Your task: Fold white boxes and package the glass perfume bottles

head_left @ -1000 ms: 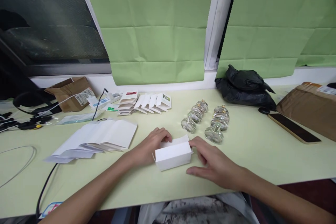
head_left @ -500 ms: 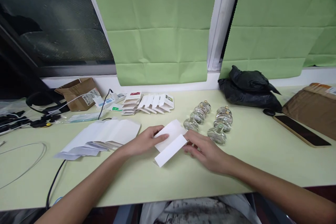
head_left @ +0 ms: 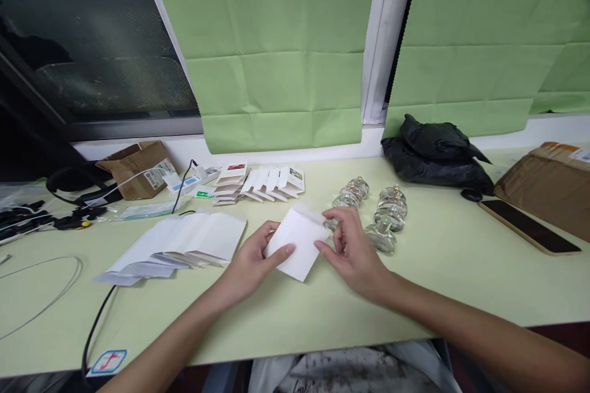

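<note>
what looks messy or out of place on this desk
Nothing is spilled or broken. The flat white cards left of the hands lie in a loose, slipping fan, and a crumpled black bag sits by the window. The glass bottles stand in neat rows.

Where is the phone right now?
The flat dark phone lies on the pale green table, far right, between the black plastic bag and the brown parcel.

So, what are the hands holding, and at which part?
Both hold the white box: left hand at its left edge, right hand at its right end.
</note>
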{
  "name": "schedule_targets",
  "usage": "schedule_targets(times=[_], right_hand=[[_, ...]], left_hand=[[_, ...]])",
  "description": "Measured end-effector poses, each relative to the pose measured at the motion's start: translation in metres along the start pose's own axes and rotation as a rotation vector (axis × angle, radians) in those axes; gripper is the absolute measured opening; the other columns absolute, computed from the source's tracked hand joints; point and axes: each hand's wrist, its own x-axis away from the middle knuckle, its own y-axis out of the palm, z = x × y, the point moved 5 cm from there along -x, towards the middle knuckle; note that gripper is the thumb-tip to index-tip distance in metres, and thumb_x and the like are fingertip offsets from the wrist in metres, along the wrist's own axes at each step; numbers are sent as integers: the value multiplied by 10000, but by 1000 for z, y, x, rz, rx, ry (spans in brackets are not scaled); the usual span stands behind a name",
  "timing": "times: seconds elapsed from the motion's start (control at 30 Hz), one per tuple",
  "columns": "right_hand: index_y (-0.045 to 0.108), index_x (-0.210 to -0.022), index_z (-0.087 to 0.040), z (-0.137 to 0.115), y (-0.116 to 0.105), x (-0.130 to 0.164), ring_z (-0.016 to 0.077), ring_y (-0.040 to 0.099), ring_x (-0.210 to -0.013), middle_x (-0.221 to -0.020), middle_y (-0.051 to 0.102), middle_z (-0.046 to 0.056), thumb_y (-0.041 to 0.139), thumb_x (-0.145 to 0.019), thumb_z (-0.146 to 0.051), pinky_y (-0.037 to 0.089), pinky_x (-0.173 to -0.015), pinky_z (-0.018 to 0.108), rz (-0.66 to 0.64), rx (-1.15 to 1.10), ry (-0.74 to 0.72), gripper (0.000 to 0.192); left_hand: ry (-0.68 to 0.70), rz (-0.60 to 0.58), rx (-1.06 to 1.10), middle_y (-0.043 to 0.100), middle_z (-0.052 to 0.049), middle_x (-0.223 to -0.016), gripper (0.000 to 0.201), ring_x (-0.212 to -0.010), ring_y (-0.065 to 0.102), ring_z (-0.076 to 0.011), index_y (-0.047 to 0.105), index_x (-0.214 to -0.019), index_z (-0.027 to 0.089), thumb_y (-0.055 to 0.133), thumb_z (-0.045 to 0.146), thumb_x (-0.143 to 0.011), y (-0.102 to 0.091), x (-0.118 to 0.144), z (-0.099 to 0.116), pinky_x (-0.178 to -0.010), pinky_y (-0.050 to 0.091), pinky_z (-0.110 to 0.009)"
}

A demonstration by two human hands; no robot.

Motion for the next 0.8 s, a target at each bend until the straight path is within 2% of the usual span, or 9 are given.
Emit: schedule_targets(times=[0.1,0.2,0.3,0.4,0.47,0.5,0.63,0.7,0.8], right_hand=[[428,-1303,-292,6,4,2,139,552,-705,-1256,538,76,701,-968,-385,507,-621,332,74,-123,101,441],[443,-1273,-289,10,18,-1,158,594,-768,-1191,595,59,682,-984,-458,506,-554,284,-44,-342,209,411],[501,-1237,-269,13,33,-5,173,615,-790,-1150,630,64,650,-994,-502,496,-476,247,-153,-543,276,368],[536,-1172,-258,18,39,-6,178,630,-789,-1114,635,57,690,-963,-521,534,-490,263,-121,-608,299,369],[550,-1153,-261,17,39,-6,200,640,-861,-1097,633,53,715,-949,-520,568,-550,287,-73,-577,286,368],[559,-1155,-262,15,38,-6,213,642,-914,-1093,635,53,719,-951,-512,587,-607,306,-63,-550,269,360],[581,-1252,-277,-6,34,-7,244,617,-1166,-1234,627,67,707,-984,-440,577,-966,416,-107,-458,101,338],[591,-1287,-291,-15,32,-7,250,574,-1264,-1318,585,77,659,-1017,-397,519,-1084,444,-138,-396,2,298],[607,-1256,-293,-13,29,-6,244,555,-1267,-1343,534,86,595,-1044,-350,503,-1097,440,-70,-278,-26,219]], left_hand=[[-24,77,111,709,-47,-1033,376,-923,661,-196,561,-1093,199,757,472,-926,-6,-2,-7,-786,521,-291],[-38,94,144,706,-48,-1038,395,-949,670,-206,542,-1058,200,770,486,-910,-5,-4,-10,-805,535,-305],[-18,70,90,688,-90,-1144,437,-1014,673,-234,556,-1204,191,695,524,-956,0,-5,-13,-845,550,-346],[55,282,-149,609,-115,-1299,585,-1103,639,-253,465,-1415,228,685,525,-962,-4,1,-12,-927,544,-401],[130,434,-328,568,-117,-1372,603,-1179,603,-263,436,-1450,260,697,495,-961,-4,9,-5,-1010,510,-430],[163,446,-370,556,-116,-1408,564,-1224,586,-268,447,-1447,270,680,479,-978,-1,13,0,-1048,491,-436],[186,249,-188,560,-101,-1500,548,-1341,564,-283,458,-1508,289,610,489,-1021,17,18,11,-1097,487,-413],[96,205,-57,660,-103,-1395,595,-1279,620,-311,530,-1475,244,640,560,-983,19,16,8,-1044,525,-409],[-108,210,149,780,-112,-1142,589,-1070,714,-326,695,-1288,169,655,640,-937,15,11,-2,-911,573,-412]])
